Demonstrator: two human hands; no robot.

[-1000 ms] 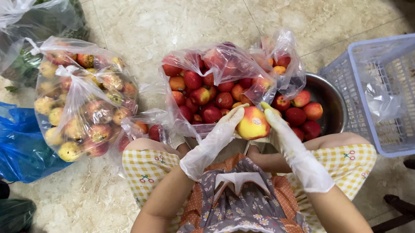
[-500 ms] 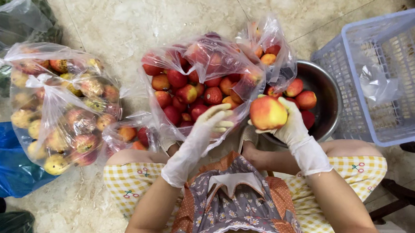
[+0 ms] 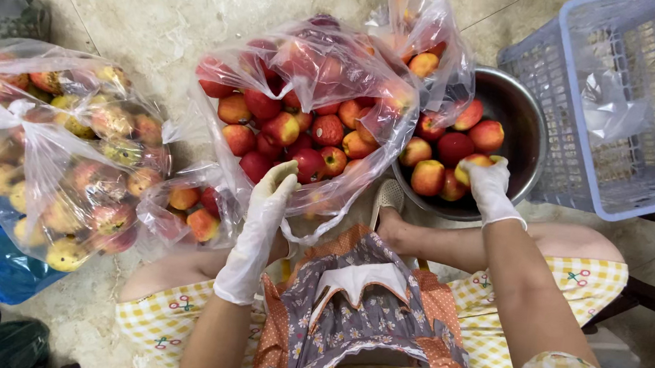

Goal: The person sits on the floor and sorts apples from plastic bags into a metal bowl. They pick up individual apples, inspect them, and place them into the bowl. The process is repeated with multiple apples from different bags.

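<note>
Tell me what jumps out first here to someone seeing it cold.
The big clear plastic bag of red and orange fruit at centre, open, with the white-gloved left hand at its near edge. To its right, the gloved right hand holds a fruit over the metal bowl already part-filled with fruit, next to a pale blue plastic basket. On the left lies a tied bag of yellower fruit.

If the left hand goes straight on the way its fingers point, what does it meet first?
Most likely the red fruit in the open clear bag. The left hand already reaches its fingertips to the bag's mouth; depth is unclear.
</note>
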